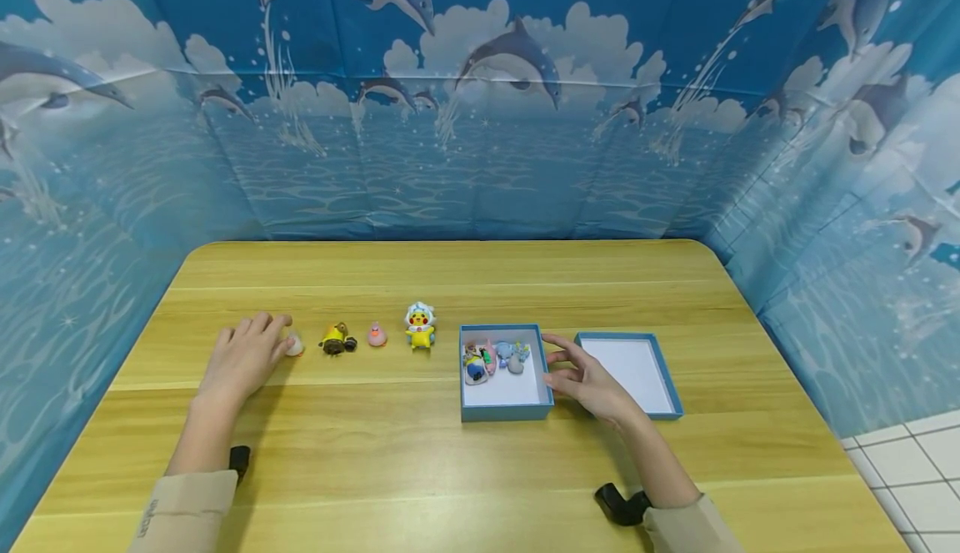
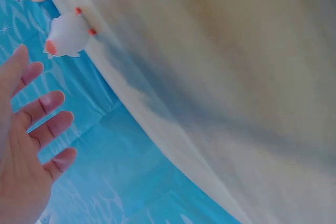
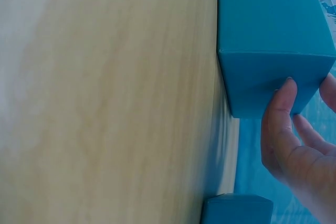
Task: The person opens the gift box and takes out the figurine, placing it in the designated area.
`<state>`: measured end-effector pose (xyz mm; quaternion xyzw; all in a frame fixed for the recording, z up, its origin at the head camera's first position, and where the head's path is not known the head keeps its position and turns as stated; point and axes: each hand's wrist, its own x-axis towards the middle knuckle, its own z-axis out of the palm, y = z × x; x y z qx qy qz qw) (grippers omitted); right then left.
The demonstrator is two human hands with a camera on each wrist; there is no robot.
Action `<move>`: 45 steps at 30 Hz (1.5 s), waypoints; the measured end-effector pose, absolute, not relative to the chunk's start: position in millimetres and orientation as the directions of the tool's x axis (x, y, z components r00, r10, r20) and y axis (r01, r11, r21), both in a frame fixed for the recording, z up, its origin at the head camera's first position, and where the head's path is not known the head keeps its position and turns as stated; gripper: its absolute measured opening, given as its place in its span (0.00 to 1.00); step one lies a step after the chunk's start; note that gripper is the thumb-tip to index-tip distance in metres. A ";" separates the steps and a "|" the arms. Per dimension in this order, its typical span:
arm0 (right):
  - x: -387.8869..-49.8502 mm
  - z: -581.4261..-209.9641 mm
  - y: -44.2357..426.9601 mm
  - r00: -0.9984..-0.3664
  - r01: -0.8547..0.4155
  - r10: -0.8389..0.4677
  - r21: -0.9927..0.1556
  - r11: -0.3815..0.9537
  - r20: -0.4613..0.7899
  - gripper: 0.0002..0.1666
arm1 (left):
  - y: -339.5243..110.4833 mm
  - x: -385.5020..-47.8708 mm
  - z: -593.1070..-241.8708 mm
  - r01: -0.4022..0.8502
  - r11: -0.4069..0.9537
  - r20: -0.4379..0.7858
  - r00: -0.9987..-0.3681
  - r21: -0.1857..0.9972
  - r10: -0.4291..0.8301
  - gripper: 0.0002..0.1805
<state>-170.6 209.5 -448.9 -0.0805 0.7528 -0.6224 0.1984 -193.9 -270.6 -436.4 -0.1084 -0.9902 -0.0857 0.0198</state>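
Note:
My left hand hovers by a small white toy bird at the left of the row. In the left wrist view, its fingers are spread and stand apart from the white toy, which has orange feet and beak. With its fingertips, my right hand touches the right wall of a blue box; the right wrist view shows the fingers against the box side. Inside the open box lie several small figurines, among them a grey one and a pink one.
Between the left hand and the box stand a yellow-and-brown figurine, a pink duck and a yellow figure with a white hood. The blue box lid lies inside up on the wooden table, right of the box.

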 end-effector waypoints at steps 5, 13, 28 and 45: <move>-170.2 -449.1 210.3 -0.909 0.125 -0.368 -0.970 0.209 -0.197 0.39 | -264.0 -192.6 -429.7 0.238 0.960 0.103 -0.969 0.150 0.224 0.22; -171.2 -450.0 209.8 -0.907 0.127 -0.370 -0.969 0.214 -0.201 0.39 | -240.5 -192.5 -416.3 0.278 0.950 0.153 -0.954 0.139 0.257 0.22; -170.6 -448.1 209.6 -0.906 0.122 -0.376 -0.970 0.212 -0.196 0.38 | -177.7 -193.3 -404.7 0.387 0.914 0.180 -0.914 0.118 0.364 0.25; -169.9 -447.5 209.5 -0.905 0.128 -0.375 -0.969 0.209 -0.200 0.38 | -101.0 -201.4 -414.8 0.552 0.832 0.209 -0.820 0.045 0.533 0.25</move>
